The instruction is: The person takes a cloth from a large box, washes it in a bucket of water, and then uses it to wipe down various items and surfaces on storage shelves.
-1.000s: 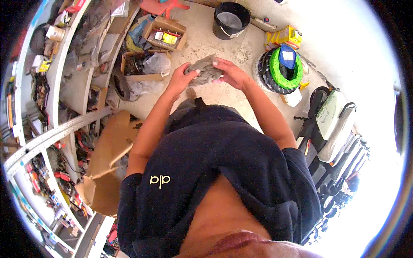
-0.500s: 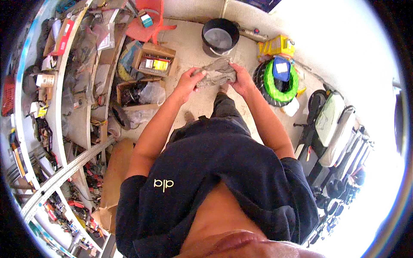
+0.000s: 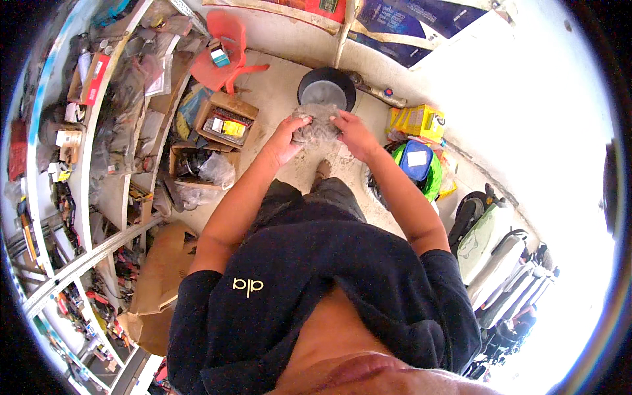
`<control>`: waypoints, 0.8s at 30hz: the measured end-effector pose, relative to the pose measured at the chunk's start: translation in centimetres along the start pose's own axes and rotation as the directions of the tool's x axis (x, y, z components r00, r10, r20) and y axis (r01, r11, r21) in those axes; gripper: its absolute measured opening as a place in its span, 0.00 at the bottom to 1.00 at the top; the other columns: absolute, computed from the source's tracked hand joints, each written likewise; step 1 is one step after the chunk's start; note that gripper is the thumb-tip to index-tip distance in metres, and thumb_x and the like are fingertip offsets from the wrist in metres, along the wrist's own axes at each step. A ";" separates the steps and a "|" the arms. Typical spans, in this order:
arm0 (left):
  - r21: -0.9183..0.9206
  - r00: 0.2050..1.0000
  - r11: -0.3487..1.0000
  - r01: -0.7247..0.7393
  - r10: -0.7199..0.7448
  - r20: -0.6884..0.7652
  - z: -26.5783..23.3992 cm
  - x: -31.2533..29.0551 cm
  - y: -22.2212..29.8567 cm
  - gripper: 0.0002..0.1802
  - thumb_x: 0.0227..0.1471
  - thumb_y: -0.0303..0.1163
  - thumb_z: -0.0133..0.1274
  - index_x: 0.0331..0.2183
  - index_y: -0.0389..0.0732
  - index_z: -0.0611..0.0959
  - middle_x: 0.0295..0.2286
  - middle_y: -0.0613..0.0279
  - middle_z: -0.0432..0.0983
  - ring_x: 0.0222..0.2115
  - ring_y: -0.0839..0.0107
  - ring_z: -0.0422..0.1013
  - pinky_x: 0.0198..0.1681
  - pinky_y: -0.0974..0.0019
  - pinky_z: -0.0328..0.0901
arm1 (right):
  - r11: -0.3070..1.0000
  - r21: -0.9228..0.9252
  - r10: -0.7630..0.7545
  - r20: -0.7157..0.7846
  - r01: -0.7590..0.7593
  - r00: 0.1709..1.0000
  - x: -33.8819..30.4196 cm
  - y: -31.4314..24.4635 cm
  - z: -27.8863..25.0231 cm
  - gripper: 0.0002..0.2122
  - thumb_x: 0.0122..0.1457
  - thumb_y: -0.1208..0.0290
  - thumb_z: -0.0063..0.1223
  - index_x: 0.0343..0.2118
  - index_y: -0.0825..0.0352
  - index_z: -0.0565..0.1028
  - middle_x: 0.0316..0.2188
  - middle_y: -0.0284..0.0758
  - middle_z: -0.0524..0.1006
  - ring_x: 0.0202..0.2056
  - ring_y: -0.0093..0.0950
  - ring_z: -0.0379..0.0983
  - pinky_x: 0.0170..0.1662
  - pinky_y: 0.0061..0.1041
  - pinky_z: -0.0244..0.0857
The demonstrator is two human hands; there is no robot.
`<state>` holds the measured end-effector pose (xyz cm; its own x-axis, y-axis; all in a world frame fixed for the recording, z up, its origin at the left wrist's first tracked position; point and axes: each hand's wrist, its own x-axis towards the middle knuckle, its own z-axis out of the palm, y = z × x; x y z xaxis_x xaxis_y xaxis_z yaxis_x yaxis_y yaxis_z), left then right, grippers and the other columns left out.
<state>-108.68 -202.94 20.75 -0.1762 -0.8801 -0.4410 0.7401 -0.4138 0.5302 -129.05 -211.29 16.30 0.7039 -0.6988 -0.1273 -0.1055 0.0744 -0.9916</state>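
A crumpled grey-brown rag [image 3: 317, 124] is stretched between my two hands in front of me. My left hand [image 3: 286, 139] pinches its left edge, thumb on top. At the opposite edge my right hand [image 3: 355, 135] grips the cloth between thumb and fingers. Just beyond the rag stands a black bucket [image 3: 347, 83] holding cloudy greyish water. The rag overlaps the bucket's near rim in view; whether it touches the rim I cannot tell.
Left are cluttered shelves [image 3: 99, 141], a red plastic chair [image 3: 227, 52] and open cardboard boxes [image 3: 247, 122]. On the right sit a yellow crate [image 3: 417, 121], a blue container [image 3: 416, 160] over a green ring, and a row of motorcycle seats [image 3: 479, 242]. A pipe [image 3: 375, 91] runs along the wall.
My hands and the rag have shifted slightly left, and the rag now overlaps the bucket's near side in view. The view has tilted, showing more of the far wall.
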 end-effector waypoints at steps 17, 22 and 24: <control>-0.364 0.972 0.926 0.103 -0.171 -0.159 -5.0 17.8 3.1 0.16 0.52 0.37 0.49 0.42 0.41 0.73 0.40 0.55 0.73 0.40 0.58 0.70 0.41 0.54 0.68 | 0.406 -0.911 -0.721 -0.272 0.071 0.637 14.2 -25.7 -10.9 0.20 0.52 0.70 0.56 0.49 0.65 0.69 0.33 0.42 0.75 0.29 0.33 0.73 0.33 0.29 0.68; -0.373 0.985 0.922 0.106 -0.148 -0.085 -1.7 20.8 4.5 0.25 0.48 0.52 0.52 0.43 0.45 0.73 0.42 0.59 0.73 0.41 0.63 0.70 0.41 0.52 0.66 | 0.226 -0.972 -0.711 -0.209 -0.063 0.671 21.6 -36.3 -12.4 0.18 0.56 0.58 0.45 0.38 0.70 0.74 0.23 0.47 0.75 0.27 0.42 0.73 0.30 0.39 0.64; -0.488 0.981 0.868 0.088 -0.160 -0.106 0.1 20.7 4.9 0.29 0.49 0.56 0.47 0.45 0.44 0.70 0.44 0.56 0.71 0.44 0.56 0.68 0.46 0.48 0.63 | -0.137 -0.973 -0.570 -0.077 -0.188 0.818 23.8 -36.8 -14.3 0.19 0.56 0.55 0.44 0.35 0.70 0.75 0.28 0.49 0.76 0.30 0.43 0.74 0.33 0.38 0.67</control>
<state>-108.74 -223.26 14.28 -0.2221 -0.7730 -0.5943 0.9437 -0.3236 0.0682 -118.46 -240.81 50.03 0.5817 -0.6691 0.4624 -0.8007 -0.5711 0.1809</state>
